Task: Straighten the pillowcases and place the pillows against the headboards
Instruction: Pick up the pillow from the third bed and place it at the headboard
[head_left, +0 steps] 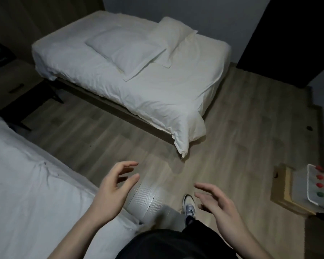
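Two white pillows lie on the far bed (157, 94). The larger pillow (125, 47) lies flat and askew across the middle of the mattress. The second pillow (174, 38) sits beside it on the right, partly under its edge. Both are away from the wooden headboard wall (36, 17) at the upper left. My left hand (114, 189) and my right hand (219, 202) hover over the floor in front of me, fingers relaxed and spread, holding nothing. Neither hand touches a bed.
A second white bed (26, 184) fills the lower left, close to my left arm. A dark nightstand (7, 75) stands between the beds. Wooden floor (241, 118) separates the beds. A low stand with a tray of red and green pieces (320, 186) is at the right. My shoe (189, 204) shows below.
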